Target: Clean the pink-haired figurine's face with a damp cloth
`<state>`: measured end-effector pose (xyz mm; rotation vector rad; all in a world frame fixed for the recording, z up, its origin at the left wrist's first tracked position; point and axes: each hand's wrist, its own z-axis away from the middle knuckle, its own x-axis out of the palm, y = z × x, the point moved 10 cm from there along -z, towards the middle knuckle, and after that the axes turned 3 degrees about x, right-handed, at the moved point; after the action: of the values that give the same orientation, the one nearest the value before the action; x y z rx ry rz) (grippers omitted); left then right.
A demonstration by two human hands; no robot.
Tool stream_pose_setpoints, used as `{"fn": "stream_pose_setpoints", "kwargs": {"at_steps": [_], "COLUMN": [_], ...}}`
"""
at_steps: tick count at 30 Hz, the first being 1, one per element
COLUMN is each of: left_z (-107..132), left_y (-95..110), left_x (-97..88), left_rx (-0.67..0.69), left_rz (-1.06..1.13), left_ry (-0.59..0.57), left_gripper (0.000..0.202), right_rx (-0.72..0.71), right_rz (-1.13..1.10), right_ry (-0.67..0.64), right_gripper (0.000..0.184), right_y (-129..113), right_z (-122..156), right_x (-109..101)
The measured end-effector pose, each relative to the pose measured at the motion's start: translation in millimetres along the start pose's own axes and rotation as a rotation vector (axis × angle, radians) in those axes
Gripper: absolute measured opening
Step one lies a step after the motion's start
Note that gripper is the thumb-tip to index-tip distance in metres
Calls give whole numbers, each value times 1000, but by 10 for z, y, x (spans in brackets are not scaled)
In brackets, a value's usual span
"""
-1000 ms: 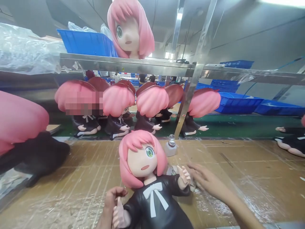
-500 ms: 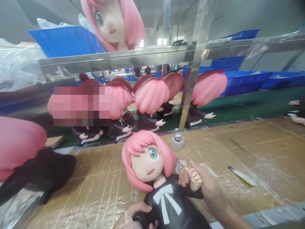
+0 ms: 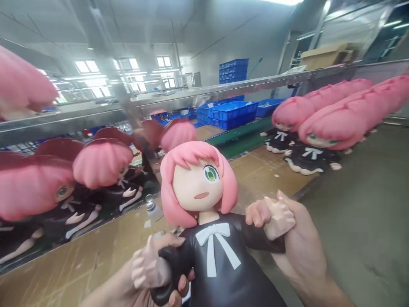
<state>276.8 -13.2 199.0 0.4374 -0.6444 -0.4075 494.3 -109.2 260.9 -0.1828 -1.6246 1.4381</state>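
The doll (image 3: pixel 209 238) is up off the bench (image 3: pixel 79 264), near and central in front of you, upright and facing you, and it seems to hang from its two arms alone. Your left hand (image 3: pixel 159 273) has its fingers (image 3: pixel 179 290) curled tight round the black sleeve just behind the doll's pale hand. Your right hand (image 3: pixel 302 251) is closed more loosely about the other wrist, with the small hand sticking out above your grip.

The likeliest trouble is at those arms. The big pink head looks heavy, and a twist or jerk could strain a shoulder joint or pull an arm loose. The looser right grip could also slip, and the bare floor (image 3: pixel 367 221) lies just to the right, so a drop there would mark the paint. Hard finger pressure might scuff the pale hands as well.

Mind the surroundings too. The small bottle (image 3: pixel 152 209) stands just behind the doll on the left, and the row of finished dolls (image 3: pixel 102 164) sits beyond it, so a swing leftward could knock them. The metal shelf (image 3: pixel 207 91) crosses farther back, above head level, and the head could strike it if you lift carelessly.
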Motion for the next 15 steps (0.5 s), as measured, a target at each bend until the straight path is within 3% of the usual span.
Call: {"fn": "stream_pose_setpoints", "kwargs": {"at_steps": [5,8,11,15], "left_z": [331,532,616,525], "left_y": [-312,-464,-563,-618], "left_x": [1469,2145,2545,2793], "left_rx": [-203,-244,-292,-354], "left_rz": [112,140,128,113], "left_ry": [-129,-153,-138,-89], "left_gripper": [38,40,40,38], "right_rx": [48,84,106,126], "right_rz": [-22,-32,-55,-96], "right_ry": [153,211,274,350], "right_gripper": [42,39,37,34], "right_y": [-1170,-1686,-1979,-2115], "right_z": [304,480,581,602], "right_x": [-724,-1084,-1357,-1635]}}
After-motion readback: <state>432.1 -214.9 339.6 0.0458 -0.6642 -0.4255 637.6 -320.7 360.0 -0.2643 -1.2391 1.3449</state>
